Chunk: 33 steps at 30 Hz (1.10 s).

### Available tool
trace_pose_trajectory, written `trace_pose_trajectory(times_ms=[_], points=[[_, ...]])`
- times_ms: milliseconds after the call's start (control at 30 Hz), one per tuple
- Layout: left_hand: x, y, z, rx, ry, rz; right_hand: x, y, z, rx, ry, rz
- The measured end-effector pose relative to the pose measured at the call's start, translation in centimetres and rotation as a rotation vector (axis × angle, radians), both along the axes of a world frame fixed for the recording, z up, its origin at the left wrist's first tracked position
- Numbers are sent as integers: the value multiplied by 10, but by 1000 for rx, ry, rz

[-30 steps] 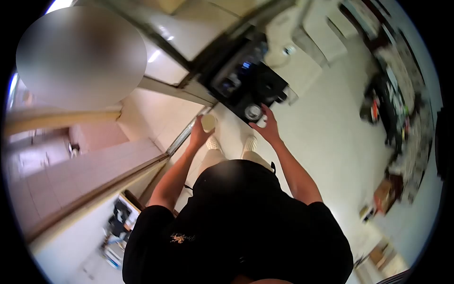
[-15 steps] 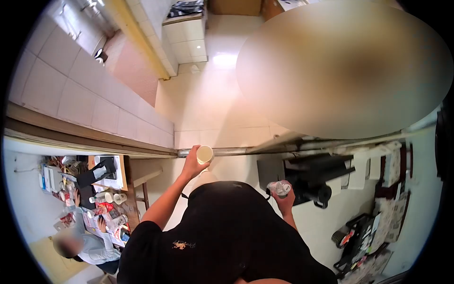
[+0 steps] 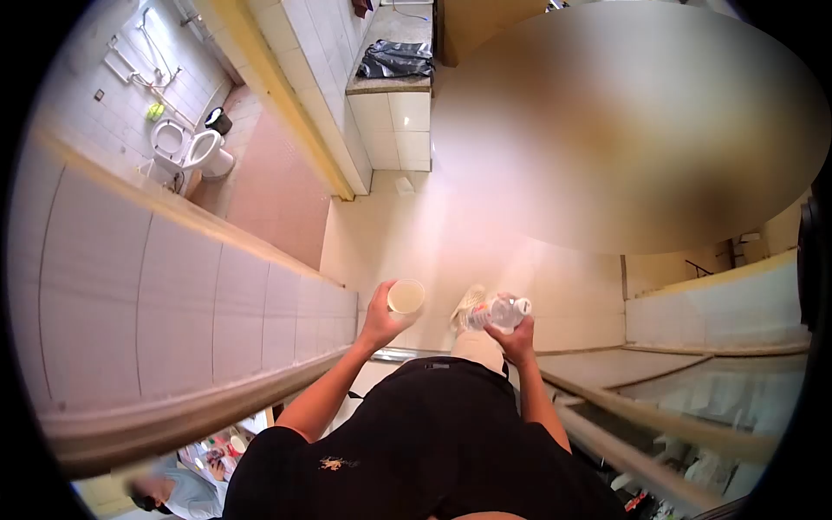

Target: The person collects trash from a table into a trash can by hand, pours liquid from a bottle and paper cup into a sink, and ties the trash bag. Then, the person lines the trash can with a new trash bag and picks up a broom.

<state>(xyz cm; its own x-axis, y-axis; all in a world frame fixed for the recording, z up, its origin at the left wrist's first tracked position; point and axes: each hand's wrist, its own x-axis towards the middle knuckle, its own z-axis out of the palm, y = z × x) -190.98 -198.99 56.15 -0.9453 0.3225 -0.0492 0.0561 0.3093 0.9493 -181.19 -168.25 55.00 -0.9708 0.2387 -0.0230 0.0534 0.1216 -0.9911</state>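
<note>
My left hand [image 3: 381, 320] is wrapped round a pale paper cup [image 3: 406, 297], its round mouth turned up toward me. What the cup holds, if anything, I cannot make out. On the other side, my right hand [image 3: 517, 339] grips a clear plastic bottle [image 3: 497, 313] with a white cap, tilted across in front of me. Beneath the bottle, one of my feet in a light-coloured shoe [image 3: 469, 301] rests on the tiled floor. The cup and the bottle are apart from each other.
A tiled wall [image 3: 247, 295] runs along my left, with a toilet [image 3: 207, 152] beyond the yellow door frame [image 3: 286, 104]. Ahead stands a tiled counter [image 3: 390, 121] with a black plastic bag [image 3: 395, 61]. A blurred patch hides the upper right. Behind me sits a person [image 3: 189, 490].
I have stepped forward through the doorway, and the desk and seated person have dropped toward the lower edge. My right hand has swung forward with the bottle, now beside the cup.
</note>
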Motion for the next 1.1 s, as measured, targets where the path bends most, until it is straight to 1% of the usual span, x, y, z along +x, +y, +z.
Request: trace_pose_trajectory(times_ms=[100,133,167,200,233,267,367,400,500,567,667,767,800,833,900,967,1033,1100], points=[[-89,35,-8,34,-6,10,-111,29,-12,22,172,-3],[-123,51,-9,62,-7,9,-148,44,-9,39,185,0],[-149,65,-9,91,-20,11,-179,58,-4,20,152,21],[-179,80,-10,96,-27,33,-212,77,-5,66,174,52],[-213,96,-7,102,-34,52,-249,96,6,112,196,78],[-244,109,-9,109,-50,71,-280,115,14,105,139,108],[-341,159,7,67,-77,101,-382,180,29,236,166,162],[-376,175,11,67,-39,102,-414,197,42,265,170,146],[-472,221,12,197,-71,146,-506,247,52,256,149,114],[-546,250,6,197,-39,163,-569,276,48,248,126,77],[-661,290,-17,245,9,191,-663,318,30,270,118,28],[-784,326,-42,193,115,127,-751,354,19,283,129,-52],[-820,340,-40,155,115,167,-778,364,21,246,96,-71],[-863,354,-33,251,66,139,-802,375,25,242,73,-85],[-947,376,-15,218,98,64,-869,397,26,221,72,-122],[-1030,401,12,151,185,79,-933,419,31,215,69,-152],[-1111,420,22,168,227,60,-998,439,30,182,49,-164],[-1193,436,19,170,234,68,-1071,458,18,154,64,-150]])
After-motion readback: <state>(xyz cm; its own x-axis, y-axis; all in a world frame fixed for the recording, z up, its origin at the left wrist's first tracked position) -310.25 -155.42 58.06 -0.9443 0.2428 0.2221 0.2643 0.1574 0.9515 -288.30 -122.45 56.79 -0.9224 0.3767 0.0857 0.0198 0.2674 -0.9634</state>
